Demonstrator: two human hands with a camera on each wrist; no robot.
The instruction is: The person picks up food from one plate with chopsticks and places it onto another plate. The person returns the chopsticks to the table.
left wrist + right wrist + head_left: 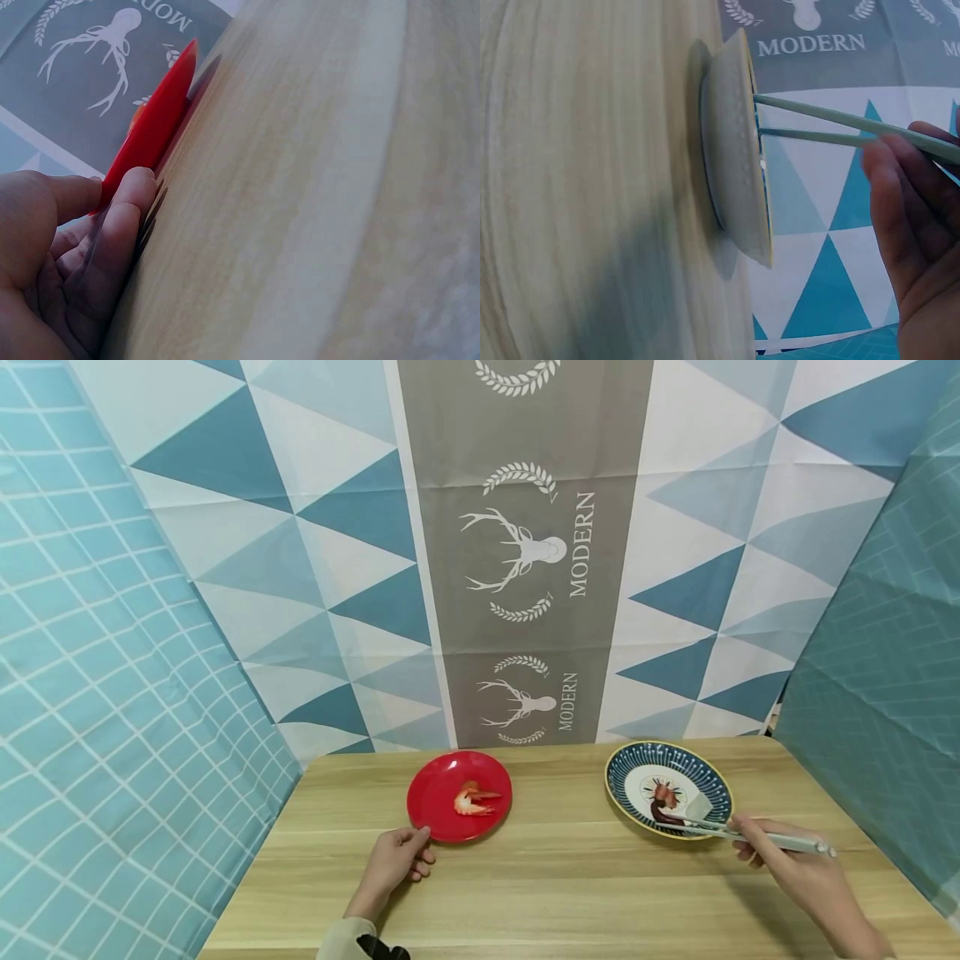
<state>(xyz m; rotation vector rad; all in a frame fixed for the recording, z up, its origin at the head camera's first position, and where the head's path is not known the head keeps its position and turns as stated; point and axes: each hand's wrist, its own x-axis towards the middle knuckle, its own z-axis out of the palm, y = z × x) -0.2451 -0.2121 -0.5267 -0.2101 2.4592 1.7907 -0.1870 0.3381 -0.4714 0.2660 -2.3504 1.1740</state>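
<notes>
My left hand pinches the near-left rim of a red plate between thumb and fingers; the left wrist view shows the plate's edge in that grip. An orange-and-white shrimp lies on this plate. On the right, my right hand holds a pair of pale green chopsticks. Their tips reach into a blue-patterned dish with a yellow rim, at a dark red curved piece of food. A reddish-brown piece lies just beyond it. In the right wrist view the dish's wall hides the chopstick tips.
Both dishes stand on a wooden table, apart from each other. Behind the table hangs a patterned cloth with deer heads and triangles. Blue tiled-look sheets close off the left and right sides.
</notes>
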